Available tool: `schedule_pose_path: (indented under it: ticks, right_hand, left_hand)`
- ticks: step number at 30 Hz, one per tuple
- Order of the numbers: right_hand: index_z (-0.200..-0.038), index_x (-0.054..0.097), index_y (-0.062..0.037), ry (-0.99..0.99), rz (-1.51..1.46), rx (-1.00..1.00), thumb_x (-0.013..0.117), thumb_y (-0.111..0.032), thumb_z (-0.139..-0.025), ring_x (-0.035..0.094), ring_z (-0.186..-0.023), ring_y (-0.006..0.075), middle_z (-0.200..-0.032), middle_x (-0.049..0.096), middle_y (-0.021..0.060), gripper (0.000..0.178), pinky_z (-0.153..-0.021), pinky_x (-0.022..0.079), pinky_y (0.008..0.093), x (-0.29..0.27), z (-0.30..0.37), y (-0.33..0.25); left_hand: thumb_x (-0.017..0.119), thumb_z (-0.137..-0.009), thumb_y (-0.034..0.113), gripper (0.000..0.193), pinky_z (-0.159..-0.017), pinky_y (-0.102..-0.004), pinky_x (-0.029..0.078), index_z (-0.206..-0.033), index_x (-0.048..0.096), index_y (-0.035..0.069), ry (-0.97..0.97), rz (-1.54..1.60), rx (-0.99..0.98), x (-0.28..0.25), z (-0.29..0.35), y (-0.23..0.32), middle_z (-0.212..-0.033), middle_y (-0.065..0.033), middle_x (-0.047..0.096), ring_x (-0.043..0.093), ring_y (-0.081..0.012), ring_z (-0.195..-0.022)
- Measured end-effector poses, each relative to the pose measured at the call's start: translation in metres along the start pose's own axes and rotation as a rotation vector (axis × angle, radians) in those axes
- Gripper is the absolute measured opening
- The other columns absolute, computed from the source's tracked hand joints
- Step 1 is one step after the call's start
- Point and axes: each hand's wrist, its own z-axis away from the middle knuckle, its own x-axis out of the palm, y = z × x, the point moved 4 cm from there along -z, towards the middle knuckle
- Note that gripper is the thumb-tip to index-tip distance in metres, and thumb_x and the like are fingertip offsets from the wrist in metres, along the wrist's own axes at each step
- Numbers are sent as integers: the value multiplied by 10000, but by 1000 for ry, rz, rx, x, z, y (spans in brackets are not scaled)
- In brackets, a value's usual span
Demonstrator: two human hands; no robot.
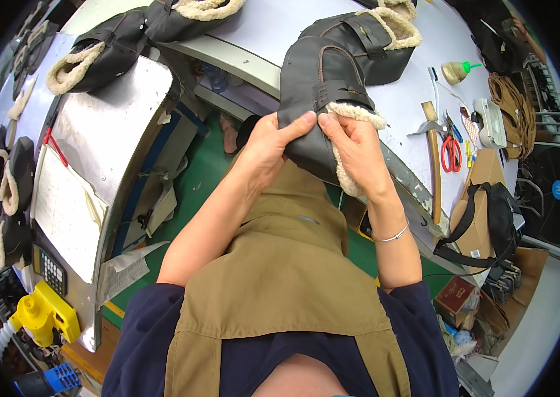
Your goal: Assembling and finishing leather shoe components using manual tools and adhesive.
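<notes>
A black leather clog (301, 76) with a cream fleece lining and a buckled strap is held between my two hands in front of my apron. My left hand (268, 151) grips its side, thumb lying on the leather and fingers hidden beneath. My right hand (361, 153) is closed on the fleece-edged opening, its thumb pressing near the strap and its fingers partly inside. Both thumb tips almost meet at the side seam. Just behind, a matching clog (389, 65) lies on the white table.
A hammer (434, 165), red-handled scissors (450, 154) and a green-tipped bottle (455, 71) lie on the table at right, near a black bag (505, 215). On the left bench are an open notebook (65, 205), a calculator (50, 270), a yellow tool (45, 314) and more clogs (105, 56).
</notes>
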Motion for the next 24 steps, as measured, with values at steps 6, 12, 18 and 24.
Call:
schedule_pose_path:
  ticks: [6, 12, 18, 24]
  right_hand:
    - [-808, 612, 36, -11, 162, 42, 571, -214, -959, 448, -638, 74, -651, 530, 13, 295, -577, 402, 290, 2, -1, -4]
    - [-947, 663, -24, 197, 53, 47, 504, -193, -1000, 482, -525, 29, -631, 538, -33, 238, -486, 415, 182, -88, 20, -36]
    - [-947, 676, -26, 800, 807, -20, 586, -147, -899, 668, -746, 236, -837, 702, 116, 158, -682, 504, 337, -273, 26, 42]
    - [-928, 711, -54, 700, 1133, -60, 613, -186, -863, 672, -839, 289, -910, 712, 147, 177, -773, 518, 403, -286, -55, 54]
  left_hand:
    - [580, -978, 361, 336, -675, -229, 464, -965, 661, 36, 247, -181, 250, -17, -16, -11, -868, 21, 638, 541, -51, -747]
    - [558, -983, 374, 380, -743, -260, 508, -1027, 642, 5, 237, -40, 249, -10, -24, -1, -946, -43, 679, 616, -111, -793]
    - [585, -963, 376, 434, -941, -311, 460, -1204, 584, 15, 27, 180, 24, 7, -15, -10, -1149, -66, 651, 612, -157, -1018]
    - [608, -940, 242, 341, -943, -319, 472, -1186, 597, 6, -23, 230, 10, -2, -7, 3, -1164, -78, 651, 614, -156, -1055]
